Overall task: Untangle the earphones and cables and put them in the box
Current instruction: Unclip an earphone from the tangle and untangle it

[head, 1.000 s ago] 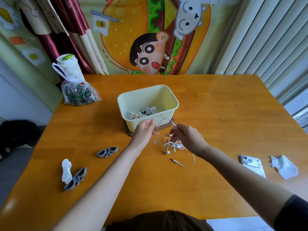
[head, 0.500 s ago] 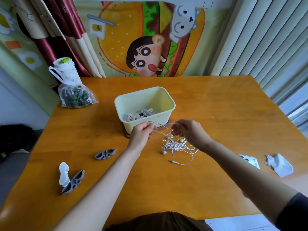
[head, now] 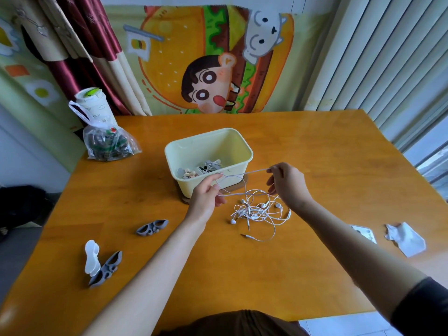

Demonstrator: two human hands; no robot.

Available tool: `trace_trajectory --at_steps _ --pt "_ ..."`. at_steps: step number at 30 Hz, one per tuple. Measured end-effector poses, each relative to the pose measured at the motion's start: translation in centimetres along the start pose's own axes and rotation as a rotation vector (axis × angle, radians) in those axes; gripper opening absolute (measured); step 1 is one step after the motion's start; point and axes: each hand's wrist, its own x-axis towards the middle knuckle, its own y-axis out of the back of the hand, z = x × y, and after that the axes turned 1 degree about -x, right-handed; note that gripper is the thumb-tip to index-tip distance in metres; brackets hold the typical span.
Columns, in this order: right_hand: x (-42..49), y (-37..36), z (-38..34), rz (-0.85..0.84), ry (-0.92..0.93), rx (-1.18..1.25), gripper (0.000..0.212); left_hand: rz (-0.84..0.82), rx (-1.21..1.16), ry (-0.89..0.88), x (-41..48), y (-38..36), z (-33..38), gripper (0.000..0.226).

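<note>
At the far left of the orange wooden tabletop (head: 315,146) sits a clear plastic bag (head: 109,144) of dark items, with a white cup (head: 91,103) standing at its back. Nearer you, by the left edge, a white plastic winder (head: 92,257) lies against a grey plastic winder (head: 108,269). A second grey winder (head: 152,227) lies apart from them, closer to your left forearm. Your left hand (head: 206,195) is raised just in front of the pale yellow plastic box (head: 238,151). Its grip is closed in a thumb-and-forefinger pinch on a thin strand of the tangled white earphones (head: 257,210). The box stands mid-tabletop on a dark brown base (head: 242,185), and bundled earphones (head: 208,166) lie on its floor. The strand runs taut from your left grip, across the box's near wall, to your right hand (head: 287,183). That grip pinches it between thumb and fingertips, slightly higher. A lower loop of cable also spans the gap between your two hands. The rest of the tangle, with its earbuds and a jack plug (head: 244,235), lies on the tabletop below and between your hands, outside the box. Beyond your right forearm a white phone (head: 366,235) lies camera side up, partly hidden by the arm. A crumpled white paper scrap (head: 404,240) lies just beside it, near the right edge.
</note>
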Motion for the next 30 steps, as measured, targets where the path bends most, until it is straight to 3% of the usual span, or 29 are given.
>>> trace_trajectory --at_steps 6,11,17,24,30 --pt "-0.6 -0.6 0.6 -0.109 0.108 -0.344 0.022 0.017 -0.015 -0.046 -0.2 -0.4 1.1 0.038" --pt "-1.9 -1.9 -1.4 -0.172 0.339 -0.231 0.028 -0.065 0.016 -0.085 -0.5 -0.8 1.7 0.040" --pt "-2.0 -2.2 -2.2 -0.251 0.291 -0.142 0.010 -0.081 0.026 -0.099 -0.8 -0.7 1.7 0.036" --pt "-1.8 -2.0 -2.1 -0.282 0.263 -0.151 0.009 -0.002 0.192 0.014 -0.1 -0.1 0.8 0.029" --pt "-2.4 -2.3 -2.6 -0.368 0.288 -0.133 0.015 -0.123 0.006 -0.023 -0.7 -0.8 1.7 0.010"
